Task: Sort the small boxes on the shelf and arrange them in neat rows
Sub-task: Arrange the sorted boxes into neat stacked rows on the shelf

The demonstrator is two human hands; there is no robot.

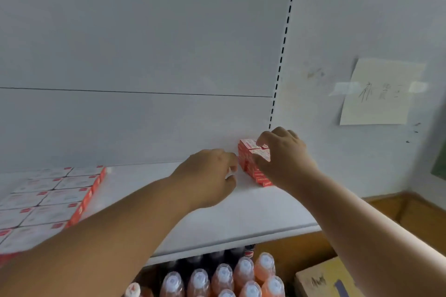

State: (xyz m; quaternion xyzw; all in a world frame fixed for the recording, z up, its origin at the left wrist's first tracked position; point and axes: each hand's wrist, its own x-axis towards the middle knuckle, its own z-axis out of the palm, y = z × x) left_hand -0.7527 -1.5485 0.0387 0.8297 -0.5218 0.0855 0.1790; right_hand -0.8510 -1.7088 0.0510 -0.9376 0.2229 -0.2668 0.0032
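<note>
Hands close on red box stack (251, 164) at the white shelf's (241, 212) back wall: right hand (284, 157) grips its right side, curled left hand (210, 176) just left, apparently empty.

Both arms reach forward; right hand (286, 155) curled (thumb tucked under), left hand (210, 173) loosely curled.

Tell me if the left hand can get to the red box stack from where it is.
Probably yes. The left hand sits on the white shelf just left of the red box stack, with nothing between them; the right hand covers only its top and right side.
</note>
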